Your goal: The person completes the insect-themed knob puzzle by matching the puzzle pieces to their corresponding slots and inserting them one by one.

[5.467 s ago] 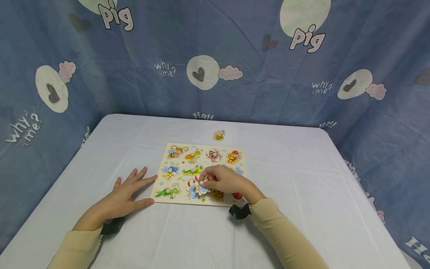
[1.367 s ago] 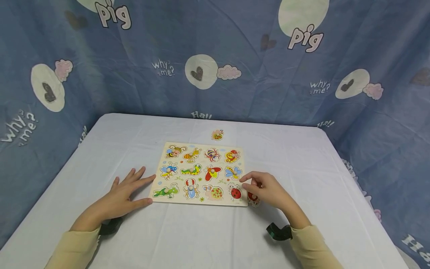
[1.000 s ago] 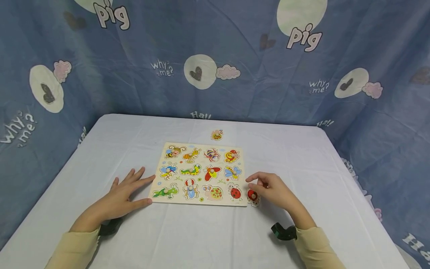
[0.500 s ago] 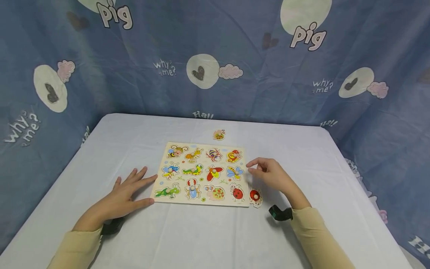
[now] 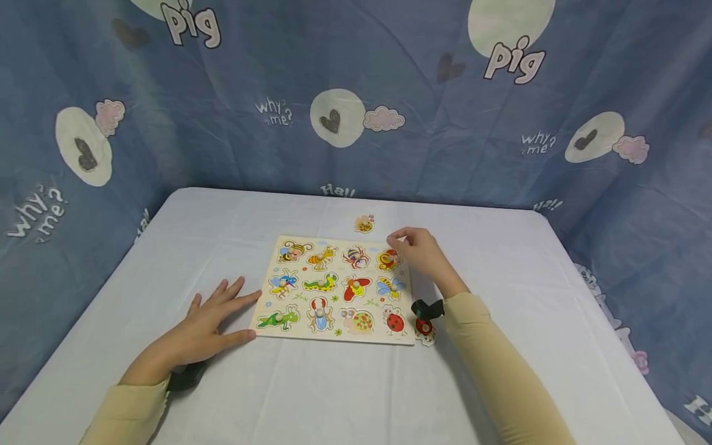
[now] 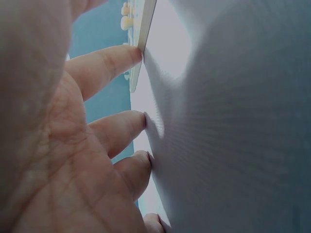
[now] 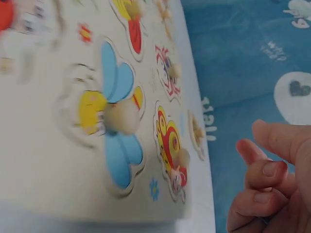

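Note:
My left hand [image 5: 203, 327] lies with fingers spread at the left edge of a wooden insect peg puzzle board [image 5: 367, 338]; in the left wrist view its index fingertip touches the board's side. Over the board's far right corner hovers my right hand [image 5: 421, 250], fingers loosely bent and nothing between them, near the butterfly piece [image 5: 389, 259]. A loose snail piece [image 5: 364, 224] lies on the table just beyond the board. Another loose piece, a ladybug [image 5: 424, 327], sits beside the near right corner, partly covered by the right wristband. Snail [image 5: 358, 321] and ladybug [image 5: 395, 322] recesses hold no pieces.
Knobbed pieces such as the stag beetle [image 5: 320, 314], caterpillar [image 5: 321, 282] and grasshopper [image 5: 278, 317] sit in the board. A white cloth [image 5: 311, 395] covers the table. A blue printed curtain [image 5: 434, 161] hangs behind and at both sides.
The stag beetle piece, earlier held by my right hand, now sits in its recess. That hand went to the board's right side, then forward to the far right corner. My left hand stayed put.

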`<state>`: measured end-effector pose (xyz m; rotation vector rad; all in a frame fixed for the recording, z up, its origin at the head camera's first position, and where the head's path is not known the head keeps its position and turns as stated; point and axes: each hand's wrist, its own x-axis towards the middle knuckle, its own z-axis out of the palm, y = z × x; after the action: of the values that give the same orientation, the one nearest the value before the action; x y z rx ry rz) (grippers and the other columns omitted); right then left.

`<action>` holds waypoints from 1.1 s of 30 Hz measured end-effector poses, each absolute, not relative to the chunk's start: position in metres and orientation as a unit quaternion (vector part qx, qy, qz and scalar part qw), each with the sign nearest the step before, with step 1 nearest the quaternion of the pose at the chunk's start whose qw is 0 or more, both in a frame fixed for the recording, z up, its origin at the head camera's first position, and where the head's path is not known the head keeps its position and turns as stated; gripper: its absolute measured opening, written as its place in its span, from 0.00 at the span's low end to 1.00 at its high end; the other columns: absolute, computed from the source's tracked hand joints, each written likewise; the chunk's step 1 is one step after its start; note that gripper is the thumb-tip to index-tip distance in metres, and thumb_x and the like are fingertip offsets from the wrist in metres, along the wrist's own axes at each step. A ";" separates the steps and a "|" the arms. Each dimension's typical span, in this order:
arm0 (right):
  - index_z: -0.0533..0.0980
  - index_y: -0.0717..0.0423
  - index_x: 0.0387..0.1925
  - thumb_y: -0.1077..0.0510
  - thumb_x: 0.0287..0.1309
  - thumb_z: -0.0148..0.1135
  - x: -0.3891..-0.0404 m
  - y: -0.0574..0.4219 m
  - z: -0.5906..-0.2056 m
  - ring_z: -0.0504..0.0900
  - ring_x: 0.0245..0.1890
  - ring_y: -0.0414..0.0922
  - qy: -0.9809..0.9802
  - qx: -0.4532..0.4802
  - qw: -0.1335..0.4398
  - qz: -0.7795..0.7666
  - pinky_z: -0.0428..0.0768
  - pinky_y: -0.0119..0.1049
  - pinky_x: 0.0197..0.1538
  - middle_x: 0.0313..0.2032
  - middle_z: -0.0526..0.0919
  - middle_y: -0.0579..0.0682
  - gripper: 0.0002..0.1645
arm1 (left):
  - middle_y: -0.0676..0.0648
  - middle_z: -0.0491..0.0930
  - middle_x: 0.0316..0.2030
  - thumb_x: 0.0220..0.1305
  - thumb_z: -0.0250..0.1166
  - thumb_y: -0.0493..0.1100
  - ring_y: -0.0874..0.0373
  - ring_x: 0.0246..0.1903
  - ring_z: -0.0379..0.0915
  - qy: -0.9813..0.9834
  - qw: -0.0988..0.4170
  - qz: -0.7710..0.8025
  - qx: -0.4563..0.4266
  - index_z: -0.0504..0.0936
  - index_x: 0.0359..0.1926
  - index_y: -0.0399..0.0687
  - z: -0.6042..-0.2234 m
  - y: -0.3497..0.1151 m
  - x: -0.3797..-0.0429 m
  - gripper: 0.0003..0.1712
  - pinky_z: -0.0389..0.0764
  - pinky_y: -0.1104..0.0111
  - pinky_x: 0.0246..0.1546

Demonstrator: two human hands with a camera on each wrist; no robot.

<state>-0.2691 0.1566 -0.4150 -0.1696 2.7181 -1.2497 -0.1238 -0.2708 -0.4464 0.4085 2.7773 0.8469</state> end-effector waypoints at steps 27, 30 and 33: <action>0.82 0.47 0.67 0.49 0.78 0.63 -0.327 0.095 -0.427 0.79 0.51 0.52 0.931 -0.015 0.110 -0.349 0.79 0.48 0.57 0.64 0.83 0.57 0.22 | 0.30 0.52 0.84 0.64 0.76 0.62 0.21 0.82 0.38 0.945 0.096 0.280 0.140 0.72 0.79 0.58 -0.452 -0.272 -0.122 0.46 0.33 0.16 0.70; 0.82 0.46 0.66 0.49 0.77 0.63 -0.328 0.094 -0.427 0.79 0.52 0.53 0.935 -0.010 0.102 -0.340 0.79 0.51 0.60 0.68 0.82 0.56 0.21 | 0.30 0.52 0.84 0.64 0.76 0.62 0.21 0.83 0.38 0.946 0.095 0.278 0.139 0.72 0.79 0.58 -0.451 -0.272 -0.122 0.46 0.33 0.16 0.70; 0.85 0.45 0.60 0.48 0.76 0.64 -0.328 0.094 -0.428 0.80 0.50 0.52 0.941 -0.002 0.088 -0.326 0.78 0.49 0.57 0.66 0.84 0.54 0.17 | 0.30 0.52 0.84 0.64 0.76 0.63 0.21 0.83 0.38 0.945 0.095 0.279 0.138 0.72 0.79 0.58 -0.449 -0.271 -0.123 0.46 0.33 0.17 0.70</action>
<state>-0.3284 0.0938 -0.4278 -0.0058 2.8027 -0.9705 -0.1227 -0.2711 -0.4493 0.4101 2.8024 0.8271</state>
